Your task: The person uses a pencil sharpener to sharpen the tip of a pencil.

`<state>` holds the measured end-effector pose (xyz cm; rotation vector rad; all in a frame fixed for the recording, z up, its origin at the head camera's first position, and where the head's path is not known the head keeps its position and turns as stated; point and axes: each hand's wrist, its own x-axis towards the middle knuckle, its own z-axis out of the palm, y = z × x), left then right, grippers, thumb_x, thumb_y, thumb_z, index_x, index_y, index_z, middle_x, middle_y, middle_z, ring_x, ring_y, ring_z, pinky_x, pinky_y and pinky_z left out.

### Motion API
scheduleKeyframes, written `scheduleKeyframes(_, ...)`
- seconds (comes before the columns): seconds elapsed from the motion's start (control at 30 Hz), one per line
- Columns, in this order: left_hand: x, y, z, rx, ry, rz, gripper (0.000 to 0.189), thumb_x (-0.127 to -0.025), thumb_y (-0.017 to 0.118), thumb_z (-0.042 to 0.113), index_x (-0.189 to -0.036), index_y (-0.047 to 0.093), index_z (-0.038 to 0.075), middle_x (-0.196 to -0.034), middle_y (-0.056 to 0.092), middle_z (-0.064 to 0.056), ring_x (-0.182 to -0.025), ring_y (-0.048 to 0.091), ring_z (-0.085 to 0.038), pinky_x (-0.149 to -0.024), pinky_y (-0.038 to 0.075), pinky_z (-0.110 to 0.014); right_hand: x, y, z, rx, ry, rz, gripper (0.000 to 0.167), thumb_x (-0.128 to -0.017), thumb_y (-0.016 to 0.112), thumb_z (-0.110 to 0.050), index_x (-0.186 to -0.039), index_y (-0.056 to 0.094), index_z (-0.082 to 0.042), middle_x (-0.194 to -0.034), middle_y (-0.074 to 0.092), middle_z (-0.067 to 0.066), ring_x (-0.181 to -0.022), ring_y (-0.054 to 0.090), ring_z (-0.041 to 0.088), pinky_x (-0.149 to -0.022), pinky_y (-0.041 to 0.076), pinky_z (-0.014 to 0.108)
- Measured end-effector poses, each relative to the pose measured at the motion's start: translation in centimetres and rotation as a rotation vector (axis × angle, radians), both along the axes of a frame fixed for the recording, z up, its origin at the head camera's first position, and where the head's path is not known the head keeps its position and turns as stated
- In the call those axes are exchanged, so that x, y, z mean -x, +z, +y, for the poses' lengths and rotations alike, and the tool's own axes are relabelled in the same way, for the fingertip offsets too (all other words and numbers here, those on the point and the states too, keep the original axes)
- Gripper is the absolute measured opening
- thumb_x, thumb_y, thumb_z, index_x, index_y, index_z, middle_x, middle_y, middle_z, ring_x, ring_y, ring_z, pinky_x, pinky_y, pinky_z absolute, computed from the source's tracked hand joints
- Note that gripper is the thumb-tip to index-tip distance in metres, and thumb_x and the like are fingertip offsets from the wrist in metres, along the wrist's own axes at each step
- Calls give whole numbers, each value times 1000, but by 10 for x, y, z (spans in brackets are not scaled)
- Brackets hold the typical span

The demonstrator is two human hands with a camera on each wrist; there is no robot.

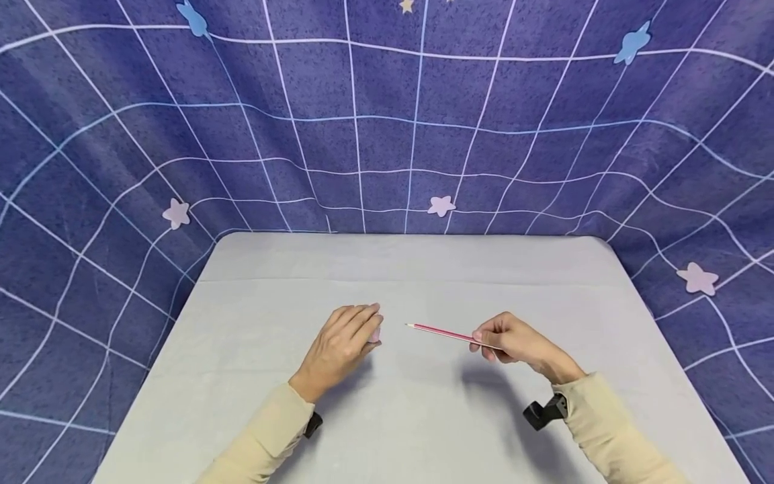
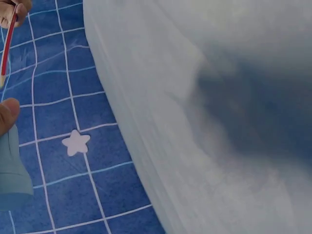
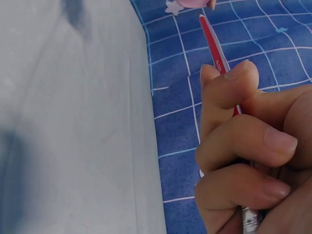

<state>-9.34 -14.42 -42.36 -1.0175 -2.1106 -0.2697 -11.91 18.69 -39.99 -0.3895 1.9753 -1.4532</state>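
Observation:
My right hand (image 1: 510, 339) pinches a red pencil (image 1: 444, 332) with a pale stripe and a bare wooden tip. The pencil is held above the table, its tip pointing left toward my left hand (image 1: 341, 343). That hand holds a small rounded object (image 1: 375, 335), pink in the head view and mostly covered by the fingers. In the left wrist view a smooth pale-blue body (image 2: 13, 170) shows below the thumb; its kind is unclear. A gap separates the pencil tip from this object. In the right wrist view, curled fingers (image 3: 239, 141) surround the pencil shaft.
Both hands are over a table (image 1: 387, 262) covered with a pale cloth. A blue curtain (image 1: 387, 148) with white grid lines and stars hangs behind and at both sides. Each wrist carries a black camera (image 1: 546, 411).

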Motion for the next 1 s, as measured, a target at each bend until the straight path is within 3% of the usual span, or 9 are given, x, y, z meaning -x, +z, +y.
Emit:
scheduleKeyframes(0.1, 0, -4, -1, -44, -7, -36, 44, -69, 80, 22, -105, 65, 0, -110, 68, -15, -99, 62, -28, -88, 50, -39, 0, 0, -1, 11, -2, -7, 30, -95, 53, -14, -91, 65, 13, -56, 54, -5, -41, 27, 1, -39, 20, 16)
scheduleKeyframes(0.33, 1, -10, 1, -161, -1, -79, 51, -65, 82, 28, -106, 67, 2, -109, 70, -11, -88, 58, -25, -76, 46, -35, -2, -1, -1, 6, -7, 5, 30, -96, 52, -13, -93, 63, 15, -58, 55, -5, -42, 28, 2, -40, 21, 15)
scheduleKeyframes(0.53, -1, -14, 4, -313, 2, -248, 54, -64, 85, 19, -108, 63, -4, -110, 67, -18, -95, 62, -28, -86, 52, -36, -4, -8, -1, -12, -48, 32, 24, -96, 50, -10, -93, 60, 11, -65, 63, -2, -52, 51, 6, -45, 36, 18)
scheduleKeyframes(0.63, 0, -20, 6, -392, 23, -307, 56, -62, 87, 12, -108, 62, -6, -108, 66, -20, -99, 64, -31, -87, 54, -38, -4, -15, -2, -10, -105, 25, 20, -95, 47, -7, -97, 56, 11, -72, 66, 3, -60, 60, 10, -50, 43, 22)
scheduleKeyframes(0.77, 2, -27, 10, -465, 87, -380, 56, -61, 88, 8, -109, 61, -4, -106, 66, -17, -99, 65, -32, -86, 55, -40, -5, -26, -4, -31, -248, -20, 19, -92, 43, -3, -102, 52, 11, -78, 70, 7, -66, 63, 13, -54, 49, 27)
scheduleKeyframes(1.0, 8, -45, 16, -584, 184, -593, 52, -65, 85, 5, -110, 60, 2, -105, 64, -12, -98, 65, -25, -85, 54, -40, -8, -51, -9, -66, -455, -28, 31, -94, 45, -2, -118, 50, 17, -80, 72, 8, -64, 65, 9, -56, 52, 29)
